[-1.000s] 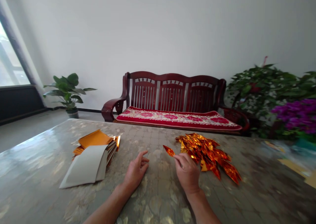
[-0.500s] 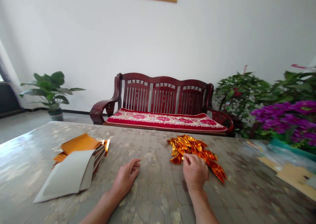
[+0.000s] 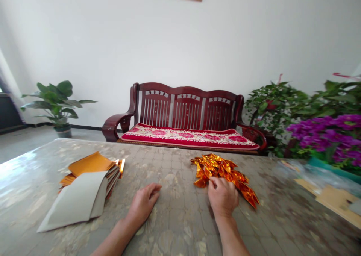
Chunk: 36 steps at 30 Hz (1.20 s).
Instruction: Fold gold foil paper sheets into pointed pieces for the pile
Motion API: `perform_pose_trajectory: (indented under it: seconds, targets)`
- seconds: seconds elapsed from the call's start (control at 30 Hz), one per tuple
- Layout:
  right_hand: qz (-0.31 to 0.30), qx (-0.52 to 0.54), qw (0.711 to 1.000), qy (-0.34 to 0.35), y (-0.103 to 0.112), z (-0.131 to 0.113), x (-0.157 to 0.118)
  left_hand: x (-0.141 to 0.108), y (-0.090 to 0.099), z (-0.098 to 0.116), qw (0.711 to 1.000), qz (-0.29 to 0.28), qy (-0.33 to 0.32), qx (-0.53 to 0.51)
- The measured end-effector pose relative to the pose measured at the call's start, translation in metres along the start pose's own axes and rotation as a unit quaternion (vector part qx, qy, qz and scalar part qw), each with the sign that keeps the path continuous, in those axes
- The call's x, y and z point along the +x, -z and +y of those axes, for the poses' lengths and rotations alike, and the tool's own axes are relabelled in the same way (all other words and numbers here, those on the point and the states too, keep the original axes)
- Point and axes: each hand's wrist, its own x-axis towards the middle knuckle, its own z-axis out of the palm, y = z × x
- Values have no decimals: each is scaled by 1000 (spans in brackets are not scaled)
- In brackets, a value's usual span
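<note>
My left hand (image 3: 144, 202) rests on the table, its fingers curled together with nothing visible in them. To its left lies a stack of foil-faced paper sheets, with an orange-gold sheet (image 3: 91, 164) on top at the back and a pale grey sheet back (image 3: 76, 196) in front. My right hand (image 3: 223, 196) is closed at the near edge of a pile of folded gold foil paper pieces (image 3: 216, 165). Its thumb and forefinger are bent together against the pile. The back of the hand hides whatever the fingers hold.
A patterned covering lies over the table (image 3: 169, 226). At the right edge are clear plastic wrapping (image 3: 307, 175), tan cardboard (image 3: 335, 201) and purple flowers (image 3: 329, 135). Beyond the table stands a dark red wooden bench (image 3: 187, 109). A potted plant (image 3: 60, 102) stands at left.
The fingers of my left hand have drawn slightly closer together. My right hand stays at the foil pile, almost still. The whole view has shifted very slightly.
</note>
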Motion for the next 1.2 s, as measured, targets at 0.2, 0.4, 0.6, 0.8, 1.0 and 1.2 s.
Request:
perform_pose_trajectory:
  seconds: [0.2, 0.4, 0.6, 0.8, 1.0, 1.2]
  targets:
    - [-39, -31, 998, -33, -1, -1, 1, 0, 2, 2, 1000, -16, 1, 25]
    - [-50, -11, 998, -34, -2, 0, -1, 0, 2, 2, 999, -20, -3, 30]
    - [-13, 20, 1000, -7, 3, -5, 0, 0, 1, -1, 1000, -13, -8, 26]
    - [-10, 143, 982, 121, 12, -44, -8, 0, -1, -3, 1000, 16, -13, -17]
    - [-122, 261, 928, 236, 9, -86, -29, -4, -1, -1, 995, 68, -45, -64]
    - [-198, 288, 900, 262, 0, -86, -35, -8, 13, 25, 981, 139, -100, -93]
